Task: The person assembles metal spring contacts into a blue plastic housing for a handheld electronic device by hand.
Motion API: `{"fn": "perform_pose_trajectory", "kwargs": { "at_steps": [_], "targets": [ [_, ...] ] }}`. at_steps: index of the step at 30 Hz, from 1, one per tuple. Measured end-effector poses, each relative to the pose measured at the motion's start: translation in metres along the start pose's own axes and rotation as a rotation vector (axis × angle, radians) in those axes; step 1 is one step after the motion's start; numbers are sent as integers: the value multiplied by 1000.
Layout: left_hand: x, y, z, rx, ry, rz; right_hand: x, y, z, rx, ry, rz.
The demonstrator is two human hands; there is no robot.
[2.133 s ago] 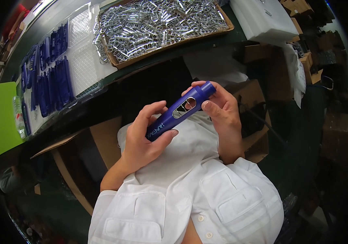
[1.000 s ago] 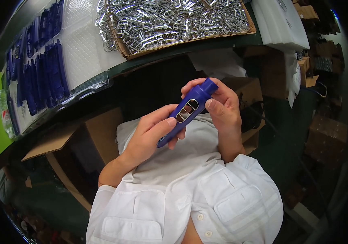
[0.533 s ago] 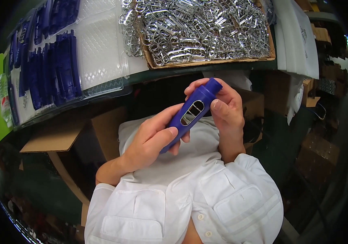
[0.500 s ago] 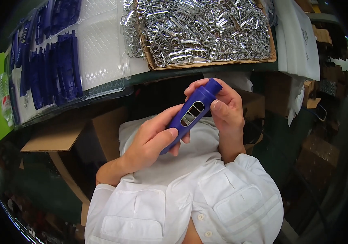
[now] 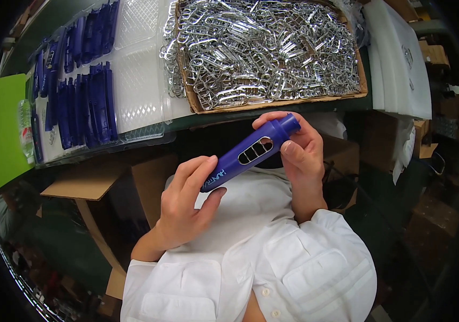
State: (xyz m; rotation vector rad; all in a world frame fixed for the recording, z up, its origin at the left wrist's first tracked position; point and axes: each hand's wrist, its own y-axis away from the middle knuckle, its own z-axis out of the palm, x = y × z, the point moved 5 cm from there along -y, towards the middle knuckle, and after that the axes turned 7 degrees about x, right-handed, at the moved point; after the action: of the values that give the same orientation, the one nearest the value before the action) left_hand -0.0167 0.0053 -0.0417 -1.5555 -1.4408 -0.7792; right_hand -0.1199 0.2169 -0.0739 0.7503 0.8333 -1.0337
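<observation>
A blue plastic handle housing [image 5: 230,166], tube-shaped with pale printing near its lower end, is held aslant in front of my body. A chrome frame with crossbars [image 5: 255,151] sits in its oval window. My right hand [image 5: 302,147] grips the upper, narrower end, thumb on the near side and fingers behind. My left hand [image 5: 184,201] is at the lower end, fingertips on its upper side and thumb below, in a loose hold. Just beyond the hands lies a shallow cardboard box [image 5: 272,103] heaped with chrome metal frames [image 5: 267,53].
Blue half-shells [image 5: 87,107] lie in rows in a clear plastic tray [image 5: 141,88] at the left. Further left are a plastic bottle [image 5: 26,131] and a green board [image 5: 1,129]. White foam sheets [image 5: 401,64] stand at right; an open carton [image 5: 87,180] sits below the table.
The handle has tilted flatter and rolled, so its printing shows. My left hand has loosened and slid to the lower end. The view has shifted slightly.
</observation>
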Motion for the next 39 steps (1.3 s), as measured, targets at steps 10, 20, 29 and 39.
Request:
{"fn": "perform_pose_trajectory", "kwargs": {
  "at_steps": [10, 20, 29, 39],
  "targets": [
    [17, -21, 31, 51, -127, 162, -15, 17, -30, 1, -91, -75],
    [13, -53, 71, -243, 139, -377, -23, 23, -48, 89, -20, -30],
    [43, -76, 63, -127, -65, 94, -22, 16, -60, 102, -159, -96],
    [43, -200, -39, 165, -108, 60, -31, 10, -69, 128, 70, -164]
  ]
}}
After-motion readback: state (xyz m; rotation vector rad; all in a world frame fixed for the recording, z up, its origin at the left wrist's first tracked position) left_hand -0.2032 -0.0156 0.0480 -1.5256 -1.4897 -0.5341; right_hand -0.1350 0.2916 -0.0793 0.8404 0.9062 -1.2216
